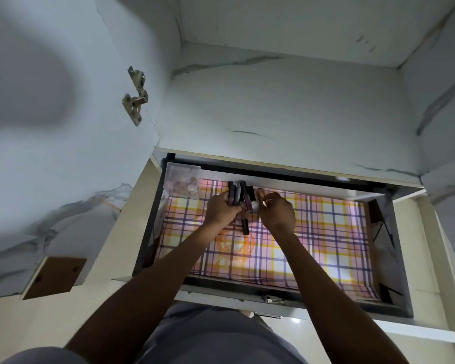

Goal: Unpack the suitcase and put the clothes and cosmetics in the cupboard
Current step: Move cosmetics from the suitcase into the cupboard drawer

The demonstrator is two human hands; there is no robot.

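Lining open drawer [153,227]: plaid paper [326,232]

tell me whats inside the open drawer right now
A plaid liner covers the floor of the drawer. A clear bag of small cosmetics sits in its back left corner. Both hands hold dark tubes above it; the liner beneath them is hidden.

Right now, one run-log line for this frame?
stage: stowing cosmetics | left hand: grips dark tubes | right hand: holds small item | place: over open drawer, checked liner
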